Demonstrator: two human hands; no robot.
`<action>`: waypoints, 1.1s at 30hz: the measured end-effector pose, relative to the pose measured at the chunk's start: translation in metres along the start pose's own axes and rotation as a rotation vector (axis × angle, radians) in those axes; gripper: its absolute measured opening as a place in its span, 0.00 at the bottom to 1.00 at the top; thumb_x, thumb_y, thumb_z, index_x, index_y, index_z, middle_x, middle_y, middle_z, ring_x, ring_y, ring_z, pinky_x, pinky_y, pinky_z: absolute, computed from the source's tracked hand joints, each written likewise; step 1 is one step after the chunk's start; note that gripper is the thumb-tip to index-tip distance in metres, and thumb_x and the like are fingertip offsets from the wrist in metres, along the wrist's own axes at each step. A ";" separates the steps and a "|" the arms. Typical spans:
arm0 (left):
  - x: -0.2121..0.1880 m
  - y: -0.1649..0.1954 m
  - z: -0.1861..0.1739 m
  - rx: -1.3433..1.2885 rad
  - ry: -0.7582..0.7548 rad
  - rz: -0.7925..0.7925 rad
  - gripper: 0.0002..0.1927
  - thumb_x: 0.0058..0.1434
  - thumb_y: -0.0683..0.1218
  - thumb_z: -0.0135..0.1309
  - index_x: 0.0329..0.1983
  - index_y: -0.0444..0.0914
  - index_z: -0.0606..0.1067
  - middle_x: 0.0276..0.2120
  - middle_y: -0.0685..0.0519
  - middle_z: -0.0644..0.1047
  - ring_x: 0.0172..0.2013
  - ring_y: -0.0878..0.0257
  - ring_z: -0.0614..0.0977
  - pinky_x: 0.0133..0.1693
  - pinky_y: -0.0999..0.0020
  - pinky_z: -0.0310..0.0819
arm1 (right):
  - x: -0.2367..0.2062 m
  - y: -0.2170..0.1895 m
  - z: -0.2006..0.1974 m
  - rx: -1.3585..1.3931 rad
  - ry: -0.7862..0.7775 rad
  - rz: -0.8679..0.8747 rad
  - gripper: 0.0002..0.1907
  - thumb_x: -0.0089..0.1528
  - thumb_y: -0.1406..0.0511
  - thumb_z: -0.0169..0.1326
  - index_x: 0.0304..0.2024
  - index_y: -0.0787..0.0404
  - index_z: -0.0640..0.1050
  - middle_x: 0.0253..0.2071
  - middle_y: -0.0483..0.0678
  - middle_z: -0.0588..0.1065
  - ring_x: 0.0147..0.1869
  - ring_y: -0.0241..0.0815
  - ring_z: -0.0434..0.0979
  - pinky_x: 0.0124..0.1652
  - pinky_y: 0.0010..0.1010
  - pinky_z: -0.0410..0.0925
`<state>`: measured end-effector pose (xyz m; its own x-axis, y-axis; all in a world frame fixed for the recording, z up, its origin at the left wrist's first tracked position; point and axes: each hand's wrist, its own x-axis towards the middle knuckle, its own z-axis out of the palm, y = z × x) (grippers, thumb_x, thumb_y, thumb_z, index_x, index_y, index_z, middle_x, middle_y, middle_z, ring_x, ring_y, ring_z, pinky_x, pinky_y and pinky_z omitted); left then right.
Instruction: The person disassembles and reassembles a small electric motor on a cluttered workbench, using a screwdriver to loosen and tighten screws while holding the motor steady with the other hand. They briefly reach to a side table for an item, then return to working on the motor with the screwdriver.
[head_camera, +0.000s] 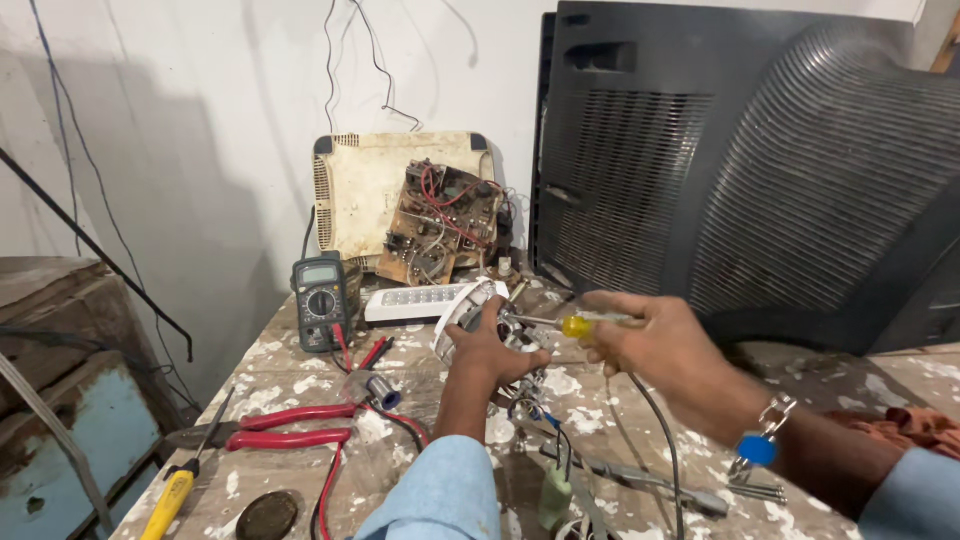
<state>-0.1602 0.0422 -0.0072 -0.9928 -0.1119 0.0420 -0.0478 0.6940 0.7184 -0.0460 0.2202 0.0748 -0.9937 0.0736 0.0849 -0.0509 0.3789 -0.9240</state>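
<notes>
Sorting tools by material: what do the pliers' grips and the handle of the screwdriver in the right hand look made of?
Pliers: red grips look like matte rubber or plastic sleeves. Screwdriver in the right hand: handle looks like translucent yellow plastic, glossy; shaft appears bare metal.

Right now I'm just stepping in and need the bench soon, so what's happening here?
A person is working at a paint-spattered workbench. The left hand grips a small white-rimmed device, and the right hand points a yellow-handled screwdriver at it. A multimeter, red-handled pliers and a bare circuit board sit nearby, with a big dark television casing behind.
</notes>
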 end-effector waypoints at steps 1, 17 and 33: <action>-0.002 0.001 -0.002 -0.016 -0.018 -0.020 0.68 0.40 0.64 0.73 0.79 0.64 0.43 0.72 0.22 0.36 0.65 0.32 0.69 0.63 0.56 0.70 | 0.005 -0.001 -0.006 0.030 -0.050 0.019 0.25 0.64 0.68 0.54 0.65 0.59 0.72 0.41 0.53 0.82 0.36 0.35 0.79 0.36 0.25 0.73; 0.001 0.012 -0.018 0.153 -0.013 -0.017 0.71 0.35 0.68 0.72 0.79 0.60 0.45 0.71 0.27 0.55 0.66 0.37 0.71 0.63 0.52 0.70 | 0.041 -0.007 0.003 0.156 -0.412 0.401 0.11 0.69 0.64 0.44 0.49 0.64 0.70 0.27 0.44 0.62 0.17 0.29 0.52 0.13 0.22 0.46; 0.045 0.005 -0.006 0.047 -0.082 0.093 0.76 0.33 0.66 0.74 0.79 0.44 0.42 0.70 0.34 0.62 0.68 0.39 0.66 0.65 0.50 0.66 | 0.067 -0.004 0.007 0.039 -0.351 0.321 0.12 0.66 0.64 0.50 0.46 0.68 0.75 0.23 0.43 0.63 0.16 0.29 0.52 0.13 0.23 0.46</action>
<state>-0.2040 0.0369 0.0025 -0.9988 0.0115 0.0486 0.0416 0.7317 0.6804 -0.1135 0.2171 0.0819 -0.9331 -0.1375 -0.3323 0.2673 0.3530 -0.8966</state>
